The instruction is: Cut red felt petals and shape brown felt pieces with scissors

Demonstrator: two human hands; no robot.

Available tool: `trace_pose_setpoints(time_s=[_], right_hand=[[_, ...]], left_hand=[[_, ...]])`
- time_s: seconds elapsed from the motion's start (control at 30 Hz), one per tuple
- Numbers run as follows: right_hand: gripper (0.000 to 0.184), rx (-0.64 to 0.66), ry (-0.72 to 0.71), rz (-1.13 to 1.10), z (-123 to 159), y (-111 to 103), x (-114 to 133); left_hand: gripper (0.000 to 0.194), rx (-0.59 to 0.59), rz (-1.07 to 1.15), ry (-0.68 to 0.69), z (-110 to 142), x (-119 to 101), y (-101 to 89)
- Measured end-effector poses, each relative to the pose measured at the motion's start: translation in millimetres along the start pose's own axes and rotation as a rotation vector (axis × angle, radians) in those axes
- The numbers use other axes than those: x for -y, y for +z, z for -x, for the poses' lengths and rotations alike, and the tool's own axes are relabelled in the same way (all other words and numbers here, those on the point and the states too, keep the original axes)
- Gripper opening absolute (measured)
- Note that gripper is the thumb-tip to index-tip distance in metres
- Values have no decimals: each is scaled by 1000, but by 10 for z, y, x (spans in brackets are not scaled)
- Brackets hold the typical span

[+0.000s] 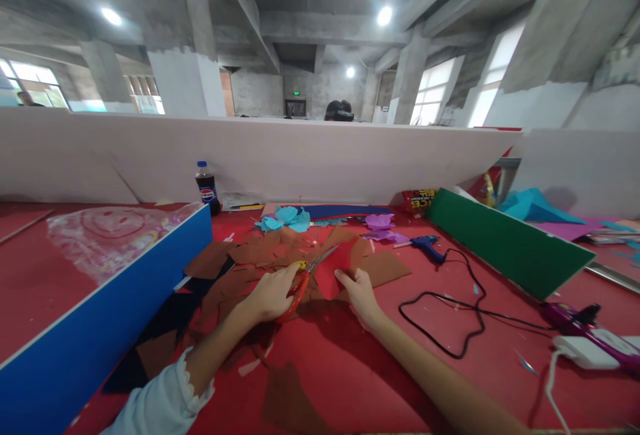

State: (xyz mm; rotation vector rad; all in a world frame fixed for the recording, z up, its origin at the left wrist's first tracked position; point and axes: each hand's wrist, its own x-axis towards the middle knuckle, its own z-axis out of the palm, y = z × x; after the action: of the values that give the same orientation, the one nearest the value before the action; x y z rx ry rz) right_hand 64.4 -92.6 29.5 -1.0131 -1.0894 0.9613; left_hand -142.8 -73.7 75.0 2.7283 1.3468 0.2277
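My left hand point(273, 293) is closed round the orange-red handles of a pair of scissors point(300, 293). Their blades point up and to the right, spread apart beside a piece of red paper point(327, 276). That paper is pinched between the thumb and fingers of my right hand point(361, 296). Whether the blades touch the paper I cannot tell. Under and around both hands lie many cut pieces of brown paper point(265, 248). A larger brown sheet point(385, 267) rests just right of my right hand.
A blue board point(125, 315) stands at the left, a green board point(505, 241) at the right. A blue glue gun point(427, 247) trails a black cord point(467, 348) towards a power strip point(590, 351). Behind are a cola bottle point(207, 188), turquoise paper petals point(285, 219) and a white partition point(300, 161).
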Motion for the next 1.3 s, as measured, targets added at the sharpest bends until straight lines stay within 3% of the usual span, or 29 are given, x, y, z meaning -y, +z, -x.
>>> trace_pose_setpoints(time_s=[0.93, 1.3], right_hand=[[32, 68, -19, 47, -39, -62, -29], [23, 98, -23, 46, -49, -66, -21]], left_hand=[[50, 15, 54, 10, 18, -45, -113], [54, 19, 62, -8, 24, -23, -91]])
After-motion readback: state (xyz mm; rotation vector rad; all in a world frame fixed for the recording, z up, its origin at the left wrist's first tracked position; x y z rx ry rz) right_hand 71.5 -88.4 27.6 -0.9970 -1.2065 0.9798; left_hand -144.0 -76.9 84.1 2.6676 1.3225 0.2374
